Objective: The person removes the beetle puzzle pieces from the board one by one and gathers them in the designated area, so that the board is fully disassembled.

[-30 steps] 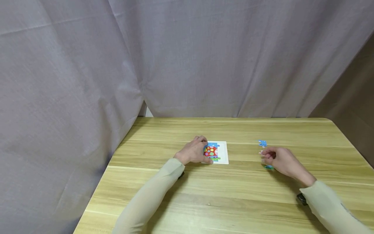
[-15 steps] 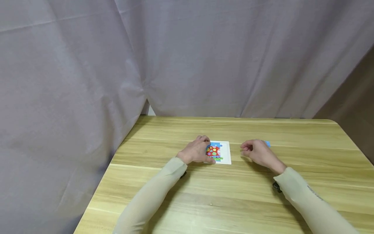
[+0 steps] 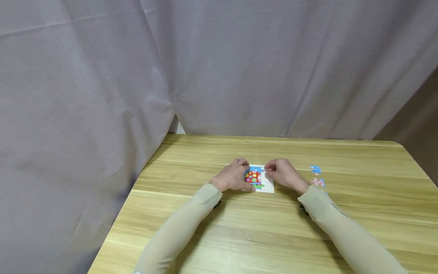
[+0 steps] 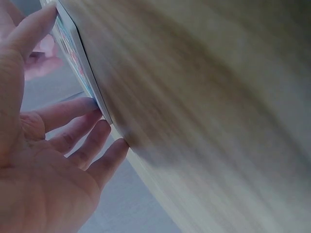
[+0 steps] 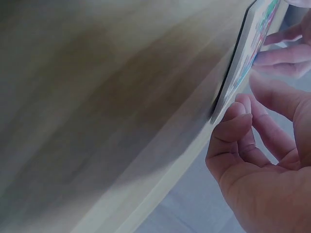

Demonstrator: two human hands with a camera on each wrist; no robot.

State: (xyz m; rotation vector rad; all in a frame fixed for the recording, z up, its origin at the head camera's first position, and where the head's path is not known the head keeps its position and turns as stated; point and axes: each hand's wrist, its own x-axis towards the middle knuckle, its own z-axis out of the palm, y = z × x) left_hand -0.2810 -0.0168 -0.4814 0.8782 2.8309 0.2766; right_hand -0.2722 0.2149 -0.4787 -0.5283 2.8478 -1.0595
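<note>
A white puzzle board (image 3: 268, 186) lies on the table, its left part filled with a picture of a red shape (image 3: 253, 177) with coloured dots on blue and green. My left hand (image 3: 232, 177) spans the left side, thumb at the near edge and fingertips at the far edge. In the left wrist view, the fingers (image 4: 90, 143) curve against the board's rim. My right hand (image 3: 284, 173) is over the board's upper right, thumb and fingertips pinched together on a small puzzle piece mostly hidden by them. The right wrist view shows its curled fingers (image 5: 233, 128) beside the rim.
To the right lie loose puzzle pieces: a blue one (image 3: 315, 169), a pink and blue one (image 3: 317, 182) below it, and another partly hidden behind the right sleeve (image 3: 319, 203). Grey curtains (image 3: 232, 76) hang behind the wooden table (image 3: 219, 236).
My right hand has come left from the loose pieces to the board's upper right part, uncovering the pieces. My left hand keeps its place on the board; the head view has shifted slightly.
</note>
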